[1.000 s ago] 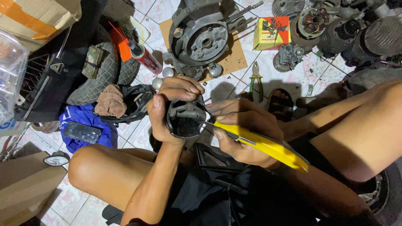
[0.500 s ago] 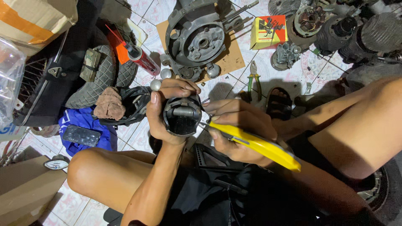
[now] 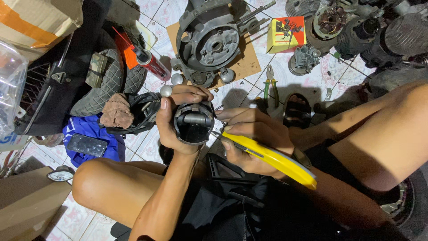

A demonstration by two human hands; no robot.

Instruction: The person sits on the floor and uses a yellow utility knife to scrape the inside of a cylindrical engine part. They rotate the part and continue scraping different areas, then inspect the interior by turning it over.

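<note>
Head view: the left hand (image 3: 171,127) is wrapped around a dark piston (image 3: 193,122), just below the engine case (image 3: 213,42). The right hand (image 3: 252,140) clasps a yellow-handled tool (image 3: 272,158) at its rim; best kept steady, pressing lightly.

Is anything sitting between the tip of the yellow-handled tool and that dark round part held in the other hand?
Nothing visible does. The left hand grips the dark cylindrical part with its open end facing up, and the right hand brings the yellow-handled tool to its right rim; the metal tip already meets the part.
</note>
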